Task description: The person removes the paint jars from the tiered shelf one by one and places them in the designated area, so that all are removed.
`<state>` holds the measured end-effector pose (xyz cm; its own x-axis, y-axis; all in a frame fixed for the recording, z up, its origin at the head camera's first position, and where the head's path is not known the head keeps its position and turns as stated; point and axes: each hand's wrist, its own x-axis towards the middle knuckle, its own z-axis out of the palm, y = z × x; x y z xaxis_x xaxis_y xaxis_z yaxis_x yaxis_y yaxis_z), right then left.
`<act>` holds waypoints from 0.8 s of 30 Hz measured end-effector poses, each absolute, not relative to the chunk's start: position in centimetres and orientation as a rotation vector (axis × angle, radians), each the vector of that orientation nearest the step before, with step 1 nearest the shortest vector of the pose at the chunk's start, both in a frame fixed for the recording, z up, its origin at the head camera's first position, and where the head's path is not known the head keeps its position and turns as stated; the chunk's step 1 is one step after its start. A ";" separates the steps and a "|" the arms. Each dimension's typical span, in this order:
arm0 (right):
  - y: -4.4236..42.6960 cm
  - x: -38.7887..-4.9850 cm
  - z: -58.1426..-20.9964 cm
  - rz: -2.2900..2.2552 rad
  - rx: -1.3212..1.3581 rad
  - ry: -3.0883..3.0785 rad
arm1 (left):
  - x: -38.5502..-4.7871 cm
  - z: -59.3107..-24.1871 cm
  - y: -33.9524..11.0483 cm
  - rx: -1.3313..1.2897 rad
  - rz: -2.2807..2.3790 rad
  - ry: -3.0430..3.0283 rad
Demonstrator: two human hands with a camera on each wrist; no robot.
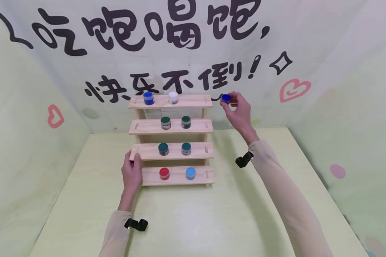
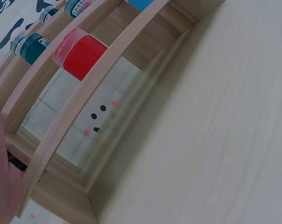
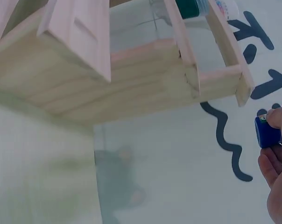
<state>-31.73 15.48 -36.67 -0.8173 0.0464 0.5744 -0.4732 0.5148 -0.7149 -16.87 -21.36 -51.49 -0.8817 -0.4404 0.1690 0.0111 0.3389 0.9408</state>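
Observation:
A wooden tiered rack (image 1: pixel 172 155) stands on the table with several small paint jars on its steps. My left hand (image 1: pixel 132 171) grips the rack's left end, near the two lower steps. In my right hand (image 1: pixel 239 110) a dark blue paint jar (image 1: pixel 225 99) is pinched between thumb and fingers, in the air just right of the top step. The right wrist view shows this blue jar (image 3: pixel 268 131) at its right edge. On the top step sit a blue jar (image 1: pixel 148 98) and a white jar (image 1: pixel 173 97). A red jar (image 1: pixel 164 173) and a light blue jar (image 1: pixel 190 173) occupy the lowest step.
Dark green jars (image 1: pixel 165 122) stand in pairs on the two middle steps, including a teal one (image 1: pixel 163 149). Behind the rack rises a printed cloth backdrop (image 1: pixel 193 57) with black lettering. Pale side walls flank the light wood table (image 1: pixel 180 221).

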 end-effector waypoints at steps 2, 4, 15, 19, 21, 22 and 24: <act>16.0 -31.7 -37.0 1.273 0.330 -2.241 | -16.9 -51.5 -21.4 0.382 -1.552 -2.217; 16.5 -31.7 -37.3 1.270 0.309 -2.256 | -16.9 -51.6 -21.5 0.387 -1.540 -2.224; 18.7 -31.1 -40.3 1.326 0.193 -2.341 | -16.9 -51.4 -21.6 0.375 -1.519 -2.240; 19.5 -31.1 -41.7 1.343 0.153 -2.362 | -17.0 -51.6 -21.6 0.386 -1.525 -2.229; 19.8 -31.1 -42.2 1.359 0.138 -2.367 | -17.0 -51.7 -21.6 0.386 -1.527 -2.222; 20.0 -31.0 -42.5 1.364 0.129 -2.373 | -17.0 -51.7 -21.6 0.384 -1.521 -2.222; 20.3 -31.0 -43.0 1.373 0.110 -2.381 | -17.0 -51.7 -21.5 0.380 -1.518 -2.222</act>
